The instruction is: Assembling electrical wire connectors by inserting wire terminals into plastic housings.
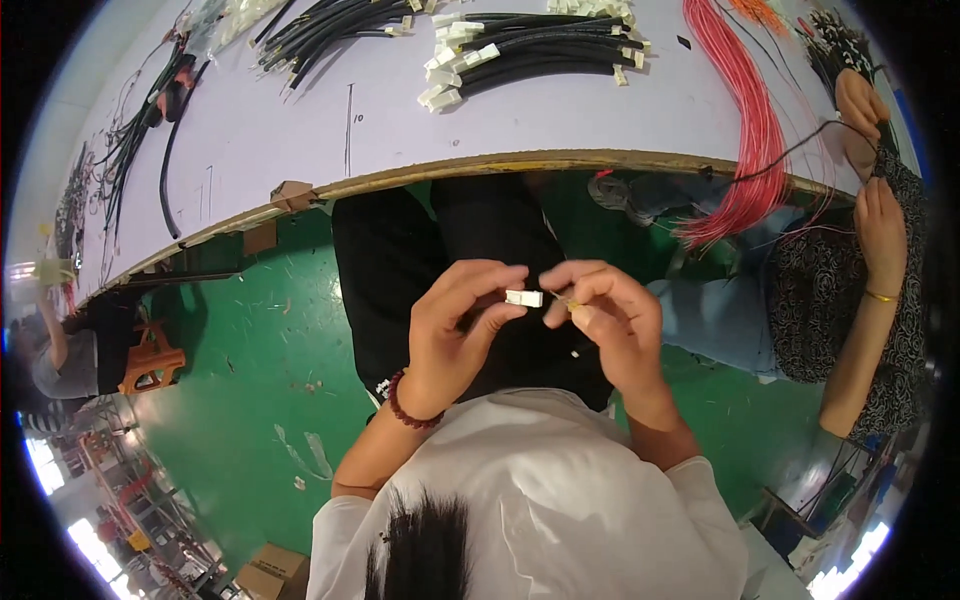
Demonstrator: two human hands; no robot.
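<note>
Between the thumb and fingertips of my left hand (447, 318) is a small white plastic connector housing (525, 298), held over my lap. My right hand (622, 328) is just to its right, fingers curled in a pinch. A small thin piece with a yellowish part (571, 304) shows at those fingertips; it is too small and blurred to name. Its thin tip points towards the housing's right end, and I cannot tell whether they touch. Both hands are in the air, short of the table's near edge.
Across the white table (400, 125) lie black cables with white connectors (545, 50), more black cables (335, 35) and a pink-red wire bundle (745, 120) hanging over the edge. A co-worker's arm (868, 320) is at the right. An orange stool (153, 358) stands on the green floor.
</note>
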